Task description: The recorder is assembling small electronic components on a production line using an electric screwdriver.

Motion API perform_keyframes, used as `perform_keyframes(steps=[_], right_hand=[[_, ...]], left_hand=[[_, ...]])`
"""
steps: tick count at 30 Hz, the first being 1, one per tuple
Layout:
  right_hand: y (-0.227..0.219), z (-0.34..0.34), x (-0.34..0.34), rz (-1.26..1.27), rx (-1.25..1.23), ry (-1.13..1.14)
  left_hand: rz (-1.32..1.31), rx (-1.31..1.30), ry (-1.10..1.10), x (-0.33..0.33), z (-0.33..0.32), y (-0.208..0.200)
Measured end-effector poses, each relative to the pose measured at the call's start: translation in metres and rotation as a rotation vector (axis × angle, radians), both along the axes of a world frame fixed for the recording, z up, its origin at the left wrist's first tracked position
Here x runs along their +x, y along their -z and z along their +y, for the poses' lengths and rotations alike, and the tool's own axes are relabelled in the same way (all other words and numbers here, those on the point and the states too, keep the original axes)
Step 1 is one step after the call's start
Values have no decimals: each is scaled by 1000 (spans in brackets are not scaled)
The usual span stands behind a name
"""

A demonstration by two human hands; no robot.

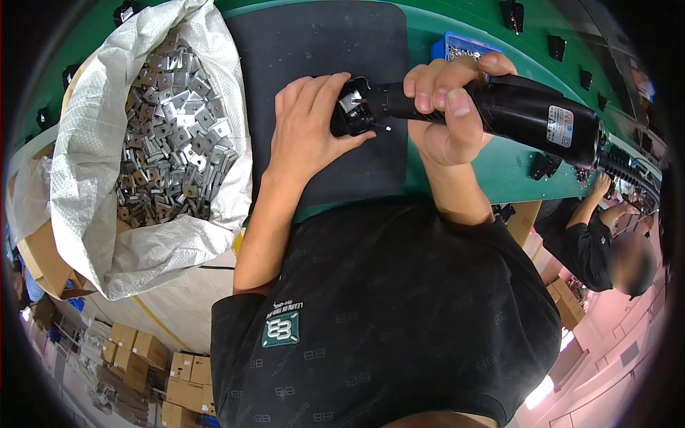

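My left hand (307, 128) grips a small black plastic housing (351, 123) from its left side, fingers over the top and thumb along the lower edge. A bit of bright metal shows inside the housing. In my right hand (453, 107) is a black electric screwdriver (521, 110), lying sideways with its tip pointing left into the housing's opening. Fingers and thumb wrap round its front part. Whether the tip sits on a screw is too small to tell. Beneath both hands lies a dark grey mat (321, 36).
Left of the mat stands a white woven sack (78, 192) full of small bent metal plates (171, 128). A blue bin (441, 48) of small metal parts sits beyond my right hand. Black housings (546, 165) rest on the green table (457, 14). A co-worker (592, 246) works at the right.
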State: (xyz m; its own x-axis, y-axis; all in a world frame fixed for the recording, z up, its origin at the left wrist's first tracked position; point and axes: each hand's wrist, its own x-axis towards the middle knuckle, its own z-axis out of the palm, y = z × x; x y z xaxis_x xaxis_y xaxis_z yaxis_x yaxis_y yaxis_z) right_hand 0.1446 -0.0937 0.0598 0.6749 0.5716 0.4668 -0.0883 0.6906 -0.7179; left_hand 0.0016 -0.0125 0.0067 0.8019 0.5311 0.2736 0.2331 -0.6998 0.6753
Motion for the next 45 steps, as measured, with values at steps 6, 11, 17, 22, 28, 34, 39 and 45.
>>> perform_keyframes(steps=[6, 11, 17, 22, 28, 34, 39, 45], right_hand=[[1, 1, 0, 10, -7, 14], [3, 0, 2, -17, -27, -14], [4, -1, 1, -59, -24, -73], [2, -3, 3, -185, -57, -200], [3, 0, 5, -287, -26, -370], [5, 7, 10, -287, -8, -391], [-23, 9, 11, -64, 107, -314], [-61, -51, 50, 55, -338, 96]], left_hand=[[-4, -9, 7, -2, 2, 1], [4, -22, 6, -2, 3, 2], [-21, -15, 15, 0, 4, 2], [-31, -62, 20, -2, 5, 2], [-20, -102, 37, -6, 4, -1], [-51, -87, 36, -2, 3, -2], [-16, -30, 31, -3, 9, -16], [-7, -31, 0, 0, 4, -15]])
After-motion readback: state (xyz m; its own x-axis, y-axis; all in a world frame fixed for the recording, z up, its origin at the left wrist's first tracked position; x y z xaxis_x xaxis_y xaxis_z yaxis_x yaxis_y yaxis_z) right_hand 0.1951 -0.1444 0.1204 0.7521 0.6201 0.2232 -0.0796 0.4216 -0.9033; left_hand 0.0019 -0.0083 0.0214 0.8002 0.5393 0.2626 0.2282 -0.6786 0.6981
